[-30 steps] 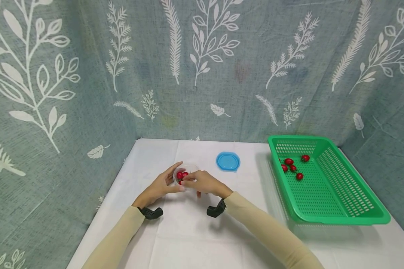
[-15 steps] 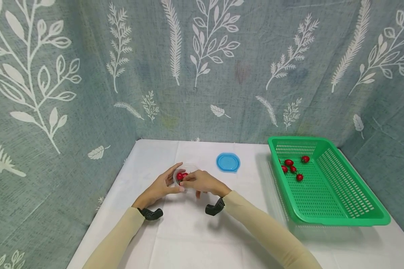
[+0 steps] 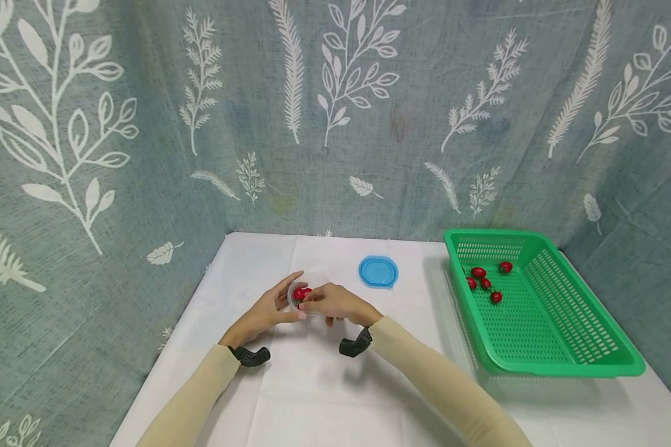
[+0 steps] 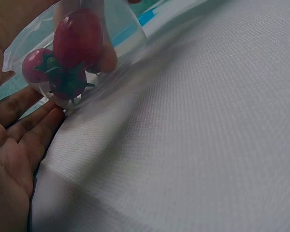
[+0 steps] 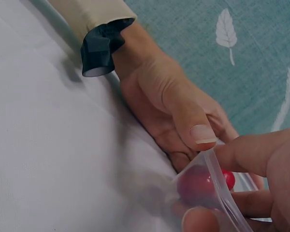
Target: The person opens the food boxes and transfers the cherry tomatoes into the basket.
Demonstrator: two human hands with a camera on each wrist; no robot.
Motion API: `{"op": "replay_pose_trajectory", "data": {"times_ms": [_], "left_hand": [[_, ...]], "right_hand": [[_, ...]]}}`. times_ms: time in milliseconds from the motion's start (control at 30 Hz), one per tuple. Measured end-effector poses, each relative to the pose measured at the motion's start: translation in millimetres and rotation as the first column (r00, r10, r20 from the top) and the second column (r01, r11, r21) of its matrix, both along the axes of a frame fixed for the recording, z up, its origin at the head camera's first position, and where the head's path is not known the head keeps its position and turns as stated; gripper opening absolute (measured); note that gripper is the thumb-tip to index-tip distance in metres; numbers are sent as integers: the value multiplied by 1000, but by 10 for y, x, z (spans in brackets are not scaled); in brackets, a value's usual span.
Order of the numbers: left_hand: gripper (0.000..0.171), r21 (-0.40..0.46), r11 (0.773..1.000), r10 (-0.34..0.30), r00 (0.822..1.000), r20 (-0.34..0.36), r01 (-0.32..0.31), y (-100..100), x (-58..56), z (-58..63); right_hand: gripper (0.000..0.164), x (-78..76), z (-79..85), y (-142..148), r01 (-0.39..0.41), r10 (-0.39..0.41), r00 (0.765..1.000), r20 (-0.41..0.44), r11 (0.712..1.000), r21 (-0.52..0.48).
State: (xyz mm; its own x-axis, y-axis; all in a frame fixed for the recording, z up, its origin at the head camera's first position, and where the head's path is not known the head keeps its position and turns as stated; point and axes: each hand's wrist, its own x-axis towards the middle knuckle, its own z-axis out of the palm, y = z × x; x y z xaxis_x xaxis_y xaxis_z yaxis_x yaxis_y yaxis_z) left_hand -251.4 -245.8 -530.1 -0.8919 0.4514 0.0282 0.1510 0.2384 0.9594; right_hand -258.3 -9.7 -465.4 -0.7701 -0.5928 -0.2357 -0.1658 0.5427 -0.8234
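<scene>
A clear plastic cup (image 4: 128, 36) with several red cherry tomatoes (image 4: 39, 65) in it rests on the white cloth. My left hand (image 3: 265, 310) holds the cup from the left; its thumb lies against the rim in the right wrist view, and its other fingers curve round the far side. From the right, my right hand (image 3: 338, 302) reaches over the rim, its fingers (image 4: 108, 59) down inside the cup. There they pinch a cherry tomato (image 4: 78, 38) beside the others, which have green stems. The palm partly hides the cup in the head view.
A blue lid (image 3: 378, 272) lies on the white table (image 3: 335, 397) behind and right of the cup. At the right stands a green basket (image 3: 483, 341) with several more red tomatoes (image 3: 496, 297) toward its left side. A patterned grey-green curtain (image 3: 291, 180) encloses the back and sides.
The right hand keeps its place in the cup, its wrist shifting very slightly left. Left hand and cup have stayed put. The head view has tilted up a little.
</scene>
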Motion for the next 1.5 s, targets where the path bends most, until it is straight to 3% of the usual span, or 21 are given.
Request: {"op": "replay_pose_trajectory", "data": {"times_ms": [333,733,867,1100,1300,1500], "left_hand": [[102,-6,1000,9,1000,-2,-9,1,-2,-19],[102,14,1000,-2,1000,-6,2,-7,-16,-26],[103,18,1000,-9,1000,-8,9,-9,-16,-25],[104,27,1000,-7,1000,-1,7,-8,-17,-30],[102,10,1000,15,1000,11,-15,8,-17,-13],[100,-4,1000,18,1000,10,-18,21,-19,-7]], "right_hand": [[28,4,-13,57,30,-32,999,-20,993,-116],[24,-46,72,139,14,-16,1000,-21,997,-76],[20,-77,83,164,-6,2,998,-59,998,-56],[29,-98,145,211,1,-3,992,-127,1000,-18],[28,-110,229,280,-28,17,976,-216,998,-49],[24,-122,324,375,-56,36,967,-253,996,-73]]}}
